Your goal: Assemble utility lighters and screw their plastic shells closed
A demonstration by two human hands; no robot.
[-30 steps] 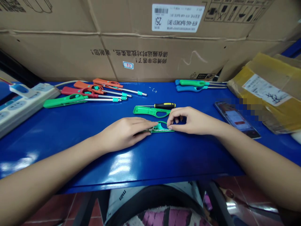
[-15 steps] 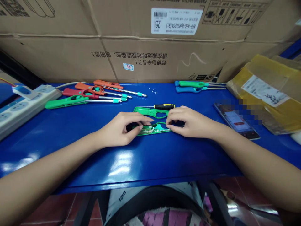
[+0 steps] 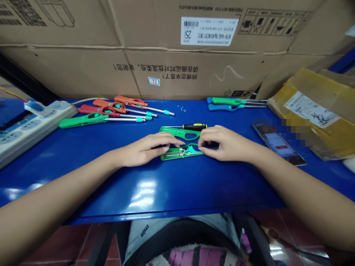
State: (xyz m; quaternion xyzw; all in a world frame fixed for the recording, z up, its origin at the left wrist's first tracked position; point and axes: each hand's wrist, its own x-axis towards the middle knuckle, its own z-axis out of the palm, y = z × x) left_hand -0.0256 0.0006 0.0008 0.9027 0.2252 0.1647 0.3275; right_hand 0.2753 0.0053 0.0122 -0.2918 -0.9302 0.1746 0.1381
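Observation:
An opened green utility lighter (image 3: 180, 152) lies on the blue table, its inner parts and a white wire showing. My left hand (image 3: 146, 148) is at its left end, fingers stretched over it and thumb tip near its edge, with a gap between thumb and fingers. At the other end, my right hand (image 3: 224, 143) pinches the lighter where the metal tube begins; its fingers partly cover that spot. The loose green casing half (image 3: 177, 132) lies just behind. Beyond that rests a screwdriver (image 3: 194, 127) with a black and yellow handle.
Several assembled lighters, including a green one (image 3: 83, 120), lie at the back left by a power strip (image 3: 36, 123). Blue and green lighters (image 3: 226, 107) lie back right. A phone (image 3: 277, 144) and taped parcel (image 3: 318, 111) are right. Small white pieces (image 3: 182, 108) lie behind; cardboard (image 3: 166, 55) stands upright.
My left hand's fingers have straightened and shifted slightly, uncovering more of the lighter's left end. My right hand keeps its pinch. The camera view has shifted a little.

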